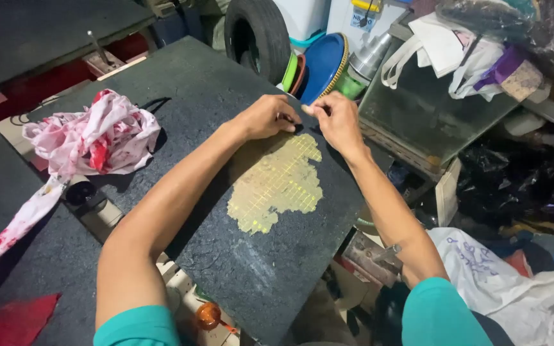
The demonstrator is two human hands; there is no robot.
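Note:
A dark grey board [200, 96] lies tilted across the middle of the view. A ragged yellow patch with a grid pattern [278, 184] shows where the board's dark top layer is gone. My left hand [268, 116] and my right hand [337, 119] meet at the patch's far edge. Both pinch the dark layer there with closed fingertips. My forearms reach across the board from the near side.
A crumpled white and red cloth [91, 138] lies on the board's left part. A tyre [258, 32], blue and green plates [320, 64] and a glass tank [418, 112] stand behind. White bags [520, 288] and clutter fill the right.

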